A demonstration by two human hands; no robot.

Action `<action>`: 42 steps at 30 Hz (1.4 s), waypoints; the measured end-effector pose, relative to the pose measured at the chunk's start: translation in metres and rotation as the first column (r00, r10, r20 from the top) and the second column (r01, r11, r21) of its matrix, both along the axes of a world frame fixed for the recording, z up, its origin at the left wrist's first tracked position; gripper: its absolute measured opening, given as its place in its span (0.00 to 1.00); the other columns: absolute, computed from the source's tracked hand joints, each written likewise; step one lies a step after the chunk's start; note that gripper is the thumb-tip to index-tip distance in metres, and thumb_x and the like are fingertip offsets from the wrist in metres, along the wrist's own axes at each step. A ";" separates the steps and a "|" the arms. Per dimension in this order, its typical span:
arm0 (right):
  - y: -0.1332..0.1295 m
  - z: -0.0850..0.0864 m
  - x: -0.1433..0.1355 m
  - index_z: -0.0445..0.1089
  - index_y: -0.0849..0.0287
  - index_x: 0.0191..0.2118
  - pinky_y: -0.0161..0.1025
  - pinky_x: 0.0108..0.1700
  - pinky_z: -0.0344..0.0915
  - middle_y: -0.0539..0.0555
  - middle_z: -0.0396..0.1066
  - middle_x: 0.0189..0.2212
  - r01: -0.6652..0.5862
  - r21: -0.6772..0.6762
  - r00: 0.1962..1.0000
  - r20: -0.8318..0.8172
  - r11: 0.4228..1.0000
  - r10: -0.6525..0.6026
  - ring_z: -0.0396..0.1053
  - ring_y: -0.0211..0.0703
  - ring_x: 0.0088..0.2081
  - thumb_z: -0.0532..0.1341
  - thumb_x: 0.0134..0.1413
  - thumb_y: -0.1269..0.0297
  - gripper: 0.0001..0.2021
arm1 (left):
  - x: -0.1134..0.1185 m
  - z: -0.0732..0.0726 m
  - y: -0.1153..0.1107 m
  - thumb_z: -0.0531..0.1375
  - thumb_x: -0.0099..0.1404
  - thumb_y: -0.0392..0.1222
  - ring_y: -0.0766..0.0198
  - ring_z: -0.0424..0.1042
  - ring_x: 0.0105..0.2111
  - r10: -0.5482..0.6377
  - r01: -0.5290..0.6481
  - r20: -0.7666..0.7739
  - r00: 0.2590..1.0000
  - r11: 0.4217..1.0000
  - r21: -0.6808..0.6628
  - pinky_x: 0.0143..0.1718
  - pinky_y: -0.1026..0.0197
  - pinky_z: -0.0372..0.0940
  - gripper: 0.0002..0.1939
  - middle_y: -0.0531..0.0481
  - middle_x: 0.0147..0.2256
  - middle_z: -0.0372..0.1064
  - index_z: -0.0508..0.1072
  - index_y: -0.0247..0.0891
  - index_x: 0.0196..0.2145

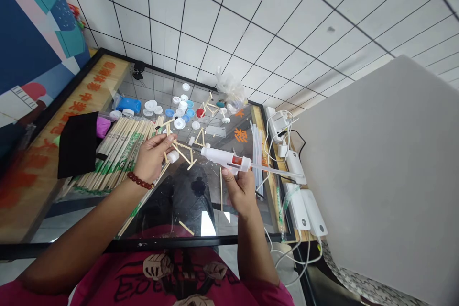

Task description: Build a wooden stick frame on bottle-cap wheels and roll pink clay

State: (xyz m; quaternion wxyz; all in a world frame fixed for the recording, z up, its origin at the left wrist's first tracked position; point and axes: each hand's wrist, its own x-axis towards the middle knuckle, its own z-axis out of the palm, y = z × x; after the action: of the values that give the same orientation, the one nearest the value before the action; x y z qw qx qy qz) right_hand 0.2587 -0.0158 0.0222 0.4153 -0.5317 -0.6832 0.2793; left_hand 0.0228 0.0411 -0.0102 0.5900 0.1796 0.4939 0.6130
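My left hand (152, 157) pinches a small frame of wooden sticks (183, 153) joined at angles, held above the glass tabletop. A white round cap (173, 156) shows beside the frame, close to my fingers; whether it is fixed on cannot be told. In my right hand (241, 187) is a white hot glue gun (225, 158), gripped by its handle. Its nozzle points left and ends close to the stick frame. From the back of the gun a long clear glue stick (276, 170) sticks out to the right.
Bundled chopsticks (118, 153) in green-printed wrappers lie left, beside a black cloth (77, 146). Several bottle caps (179, 123) and another stick frame (211, 105) are farther back. Spare glue sticks (256, 153) lie right, near white power strips (296, 201) with trailing cables.
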 end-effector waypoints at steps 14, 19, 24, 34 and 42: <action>-0.001 0.001 -0.004 0.77 0.56 0.47 0.45 0.44 0.71 0.54 0.81 0.37 -0.007 0.059 1.000 0.022 0.998 0.005 0.77 0.49 0.37 0.60 0.67 0.58 0.11 | 0.000 -0.003 0.001 0.82 0.33 0.54 0.61 0.78 0.38 0.036 -0.036 0.013 0.999 0.999 0.015 0.41 0.60 0.74 0.28 0.46 0.37 0.81 0.83 0.37 0.30; -0.002 0.004 -0.007 0.77 0.57 0.49 0.43 0.41 0.72 0.54 0.80 0.34 -0.016 0.038 1.000 0.027 0.999 0.015 0.77 0.48 0.34 0.60 0.67 0.56 0.13 | 0.001 -0.001 0.001 0.82 0.34 0.53 0.63 0.78 0.36 0.035 -0.035 0.025 0.999 0.999 0.014 0.38 0.61 0.74 0.27 0.46 0.37 0.81 0.83 0.36 0.29; -0.004 0.003 -0.009 0.78 0.56 0.48 0.44 0.44 0.73 0.56 0.82 0.37 -0.047 0.052 0.997 0.068 0.998 0.044 0.79 0.51 0.38 0.60 0.67 0.58 0.12 | 0.002 -0.001 0.000 0.82 0.36 0.50 0.63 0.78 0.36 0.042 -0.042 0.023 0.999 0.999 0.010 0.37 0.62 0.74 0.25 0.45 0.36 0.81 0.82 0.35 0.30; -0.001 0.001 -0.007 0.77 0.55 0.49 0.47 0.48 0.73 0.56 0.82 0.40 0.011 0.060 0.998 -0.055 0.998 -0.008 0.78 0.51 0.41 0.60 0.68 0.56 0.13 | 0.003 -0.004 0.000 0.82 0.37 0.50 0.61 0.78 0.37 0.029 -0.029 0.010 1.000 1.000 0.006 0.38 0.60 0.74 0.24 0.45 0.36 0.81 0.83 0.36 0.30; -0.003 0.000 -0.005 0.77 0.57 0.47 0.49 0.51 0.73 0.56 0.82 0.40 0.020 0.018 1.000 -0.020 1.000 -0.019 0.79 0.54 0.43 0.60 0.67 0.57 0.13 | 0.000 -0.002 -0.001 0.81 0.39 0.50 0.60 0.79 0.39 0.032 -0.032 0.012 0.999 0.999 0.016 0.41 0.59 0.75 0.22 0.45 0.38 0.81 0.82 0.37 0.30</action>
State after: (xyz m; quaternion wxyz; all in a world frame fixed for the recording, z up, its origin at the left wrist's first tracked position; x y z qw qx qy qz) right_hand 0.2541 -0.0190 0.0220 0.4294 -0.5319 -0.6763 0.2743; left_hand 0.0232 0.0404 -0.0119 0.5816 0.1726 0.4882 0.6273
